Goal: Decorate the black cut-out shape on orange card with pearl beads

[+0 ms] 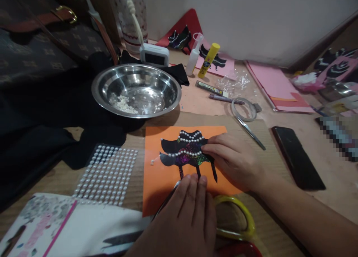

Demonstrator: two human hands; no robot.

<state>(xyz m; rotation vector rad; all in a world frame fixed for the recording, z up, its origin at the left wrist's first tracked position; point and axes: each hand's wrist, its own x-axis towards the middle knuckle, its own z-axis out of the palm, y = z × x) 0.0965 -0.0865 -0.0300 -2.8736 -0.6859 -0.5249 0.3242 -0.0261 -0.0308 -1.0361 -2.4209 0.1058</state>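
Head view: your left hand [192,208] lies, fingers side by side, over the lower edge of the orange paper sheet [151,182], likely steadying it. Your right hand [237,156] brings its fingertips close together at the right end of the lower white pearl row [184,152] on the sheet's black glittery paper cutout [167,160], apparently for fine control. Whether either hand grips anything, I cannot tell.

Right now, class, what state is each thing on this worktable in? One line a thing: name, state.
Steel bowl: upright, uncovered, white beads inside
Orange card: lying flat
Black cut-out: on the card, partly trimmed with pearls
Pearl sheet: flat, many pearls on it
Glue stick: upright, seemingly capped
Phone: lying flat, dark
Left hand: fingers extended on the card
Right hand: fingers touching the cut-out
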